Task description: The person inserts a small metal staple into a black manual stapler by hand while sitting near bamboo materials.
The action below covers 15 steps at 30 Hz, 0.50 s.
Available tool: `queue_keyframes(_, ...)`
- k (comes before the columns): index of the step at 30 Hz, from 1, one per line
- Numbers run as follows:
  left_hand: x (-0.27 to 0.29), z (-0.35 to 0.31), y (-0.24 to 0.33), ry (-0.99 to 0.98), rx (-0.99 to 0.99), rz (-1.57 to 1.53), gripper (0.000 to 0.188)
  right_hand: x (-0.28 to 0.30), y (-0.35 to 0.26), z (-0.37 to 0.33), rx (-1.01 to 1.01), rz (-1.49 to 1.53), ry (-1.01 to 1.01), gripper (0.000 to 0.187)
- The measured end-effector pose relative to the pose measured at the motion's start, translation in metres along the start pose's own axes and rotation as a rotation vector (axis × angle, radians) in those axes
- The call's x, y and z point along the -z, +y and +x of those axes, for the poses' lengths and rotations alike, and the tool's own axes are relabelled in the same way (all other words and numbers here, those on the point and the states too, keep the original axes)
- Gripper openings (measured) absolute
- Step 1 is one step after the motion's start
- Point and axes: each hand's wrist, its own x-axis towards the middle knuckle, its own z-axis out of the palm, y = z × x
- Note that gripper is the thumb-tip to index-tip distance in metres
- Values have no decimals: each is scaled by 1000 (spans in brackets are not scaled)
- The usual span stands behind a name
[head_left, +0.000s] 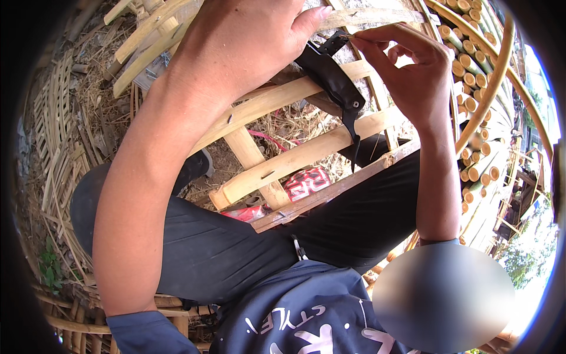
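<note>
My left hand (247, 41) reaches across the top, its thumb stretched out and its other fingers hidden or cut off by the frame. Under it sits a black hand tool (333, 79) with a round pivot screw and a thin curved lever at its lower end; the hand appears closed round its upper part. My right hand (410, 62) pinches thumb and forefinger together at the tool's squared end, on something too small to make out. Below the tool is a lattice of split bamboo slats (306, 156), with small dark fasteners in some of them, resting against my legs.
Cut bamboo poles (471, 88) are stacked at the right, beside a curved bamboo pole (492, 82). A red and white package (306, 183) lies under the lattice. Straw and bamboo scraps (88, 124) cover the ground at left. A blurred oval patch hides the lower right.
</note>
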Motion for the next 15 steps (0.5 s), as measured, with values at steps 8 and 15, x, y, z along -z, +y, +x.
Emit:
queue_keyframes(8, -9, 1, -14, 76, -132, -77, 25, 0, -9, 3, 115, -71, 27, 9)
queue_keyframes(15, -2, 1, -1, -32, 35, -69, 25, 0, -12, 2, 127, -78, 42, 7)
